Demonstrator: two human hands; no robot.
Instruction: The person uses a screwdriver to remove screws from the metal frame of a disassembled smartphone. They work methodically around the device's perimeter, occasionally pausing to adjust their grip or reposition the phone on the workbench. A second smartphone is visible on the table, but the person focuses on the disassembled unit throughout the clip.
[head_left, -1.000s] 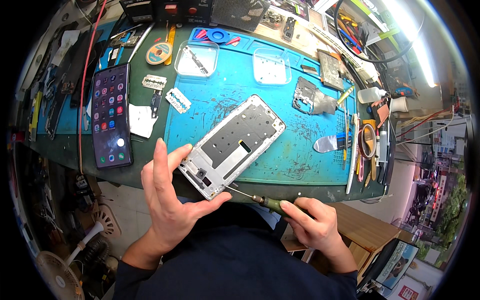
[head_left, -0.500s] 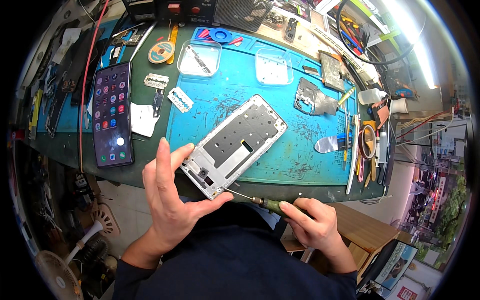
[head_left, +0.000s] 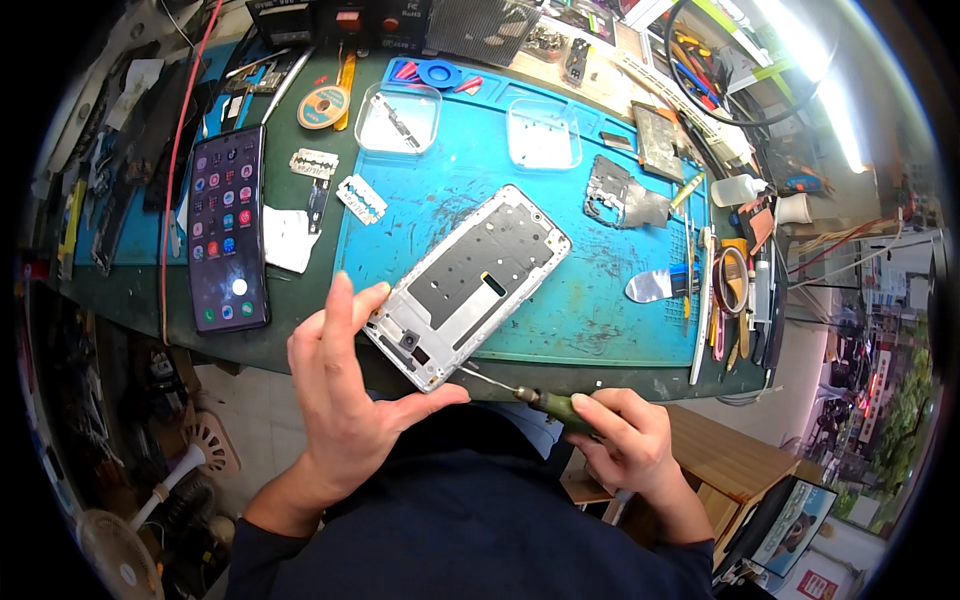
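A silver phone frame [head_left: 470,270] with a dark grey inner plate lies tilted over the front edge of the blue work mat [head_left: 600,320]. My left hand [head_left: 350,400] grips its lower end, thumb at the bottom corner and fingers at the left side, index finger raised. In my right hand [head_left: 630,445] is a green-handled tool [head_left: 550,403], whose thin metal shaft points at the frame's lower right edge; whether the tip touches it is hard to tell. A lit smartphone [head_left: 225,230] lies to the left, with razor blades [head_left: 361,200] between it and the frame.
Two clear boxes [head_left: 543,132] with small parts stand at the mat's back, beside a solder spool [head_left: 321,105]. A dark metal plate [head_left: 625,190], a film-tipped pick [head_left: 655,285], a bottle [head_left: 735,190] and tools crowd the right. A red cable [head_left: 165,300] runs down the left.
My left hand and the frame have shifted slightly up and right. My right hand and the tool have moved slightly up, with the shaft still at the frame's lower right.
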